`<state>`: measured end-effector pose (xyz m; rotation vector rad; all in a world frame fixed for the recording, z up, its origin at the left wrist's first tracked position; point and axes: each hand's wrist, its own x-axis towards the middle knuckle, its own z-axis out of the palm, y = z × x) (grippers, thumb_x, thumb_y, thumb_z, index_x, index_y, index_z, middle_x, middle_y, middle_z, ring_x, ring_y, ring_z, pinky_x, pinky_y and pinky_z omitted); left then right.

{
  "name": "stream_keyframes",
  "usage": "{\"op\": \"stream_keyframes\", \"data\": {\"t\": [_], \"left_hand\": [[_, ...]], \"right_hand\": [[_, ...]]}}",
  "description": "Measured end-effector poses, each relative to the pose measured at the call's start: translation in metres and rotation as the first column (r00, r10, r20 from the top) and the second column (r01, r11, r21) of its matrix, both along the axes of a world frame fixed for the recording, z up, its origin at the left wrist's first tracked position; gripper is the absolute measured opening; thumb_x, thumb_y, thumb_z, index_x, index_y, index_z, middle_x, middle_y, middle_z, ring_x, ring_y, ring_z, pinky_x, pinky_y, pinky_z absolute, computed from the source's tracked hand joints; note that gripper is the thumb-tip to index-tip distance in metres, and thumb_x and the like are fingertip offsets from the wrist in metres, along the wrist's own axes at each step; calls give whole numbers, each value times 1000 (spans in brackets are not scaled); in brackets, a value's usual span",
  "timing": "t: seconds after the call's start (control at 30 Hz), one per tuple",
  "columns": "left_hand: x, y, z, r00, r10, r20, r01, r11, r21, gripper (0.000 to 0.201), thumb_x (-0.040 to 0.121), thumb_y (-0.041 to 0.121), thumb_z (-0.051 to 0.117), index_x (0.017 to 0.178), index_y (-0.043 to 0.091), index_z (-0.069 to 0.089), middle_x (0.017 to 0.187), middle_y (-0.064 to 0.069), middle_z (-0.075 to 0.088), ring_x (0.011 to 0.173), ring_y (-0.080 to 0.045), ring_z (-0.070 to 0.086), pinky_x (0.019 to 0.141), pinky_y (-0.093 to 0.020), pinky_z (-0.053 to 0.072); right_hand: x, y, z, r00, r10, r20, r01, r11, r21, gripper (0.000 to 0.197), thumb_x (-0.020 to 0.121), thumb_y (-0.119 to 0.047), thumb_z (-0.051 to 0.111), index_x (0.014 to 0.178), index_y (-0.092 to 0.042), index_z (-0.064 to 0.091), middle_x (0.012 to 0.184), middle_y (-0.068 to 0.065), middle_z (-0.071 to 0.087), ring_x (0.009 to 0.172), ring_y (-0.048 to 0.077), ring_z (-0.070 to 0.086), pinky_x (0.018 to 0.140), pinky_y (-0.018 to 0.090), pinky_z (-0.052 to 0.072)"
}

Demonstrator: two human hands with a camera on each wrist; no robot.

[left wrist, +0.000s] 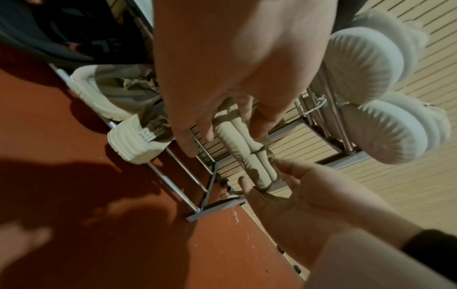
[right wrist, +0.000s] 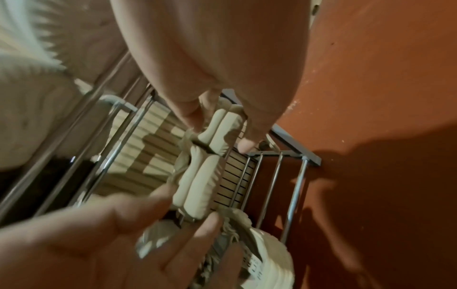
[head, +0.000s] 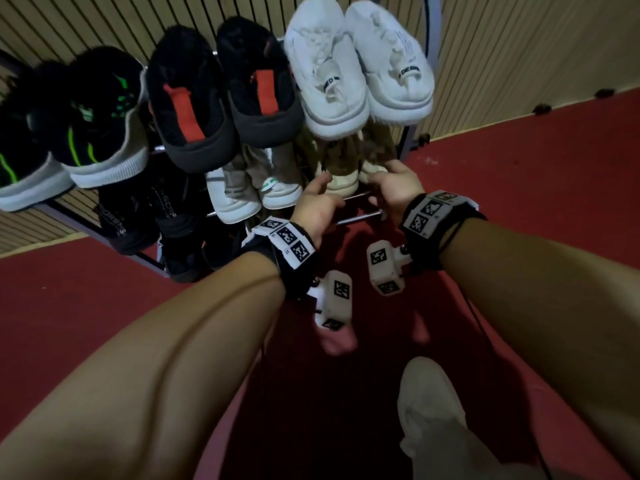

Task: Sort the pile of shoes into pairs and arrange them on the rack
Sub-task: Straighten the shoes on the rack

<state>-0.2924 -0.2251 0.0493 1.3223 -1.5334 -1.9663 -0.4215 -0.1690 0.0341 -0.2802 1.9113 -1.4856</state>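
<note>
A pair of beige shoes [head: 346,183] is held side by side over the right end of the metal rack's [head: 360,216] lower shelf. My left hand [head: 323,190] grips one end of the pair and my right hand [head: 379,178] grips the other. In the left wrist view my left hand [left wrist: 222,133] reaches along the cream ribbed soles [left wrist: 237,142]. In the right wrist view my right hand [right wrist: 220,131] pinches the beige pair [right wrist: 205,172] between thumb and fingers, above the shelf rods [right wrist: 274,176].
The top shelf carries black-and-green shoes [head: 100,133], black-and-red shoes [head: 225,98] and white shoes [head: 360,71]. On the lower shelf stand black shoes [head: 152,216] and white-grey shoes [head: 249,188]. A slatted wall [head: 519,46] is behind, red floor [head: 536,168] to the right, and a foot [head: 426,403] below.
</note>
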Motion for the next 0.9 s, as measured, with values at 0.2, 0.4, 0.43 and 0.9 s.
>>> {"op": "stream_keyframes", "data": {"t": [0.2, 0.4, 0.43, 0.9], "left_hand": [[2, 3, 6, 996, 67, 54, -60, 991, -118, 47, 83, -7, 56, 127, 8, 61, 94, -11, 64, 66, -16, 59, 51, -18, 43], [15, 12, 7, 990, 6, 144, 17, 987, -161, 19, 83, -4, 57, 72, 9, 64, 67, -14, 62, 55, -25, 58, 56, -28, 48], [16, 15, 5, 985, -27, 168, 52, 988, -147, 20, 83, -6, 57, 68, 7, 62, 65, -16, 59, 53, -26, 57, 53, -27, 48], [16, 11, -5, 989, 95, 114, -67, 971, -228, 14, 83, 3, 62, 81, 14, 69, 77, -11, 68, 69, -24, 61, 65, -31, 51]], "right_hand": [[0, 10, -4, 991, -125, -39, 124, 992, -31, 21, 80, -6, 60, 91, -16, 75, 74, 5, 67, 64, 18, 60, 68, 31, 55], [6, 40, -10, 988, -151, -41, 150, 988, -22, 9, 78, -15, 61, 70, -18, 65, 62, 2, 62, 48, 16, 59, 54, 28, 49], [7, 44, -13, 988, -151, -24, 150, 989, -9, 9, 78, -16, 61, 70, -17, 64, 65, 4, 63, 52, 19, 62, 56, 30, 52], [7, 35, -20, 981, -153, 121, 163, 984, -74, 10, 86, -14, 67, 92, -7, 70, 77, 2, 65, 69, 14, 66, 83, 40, 59]]}}
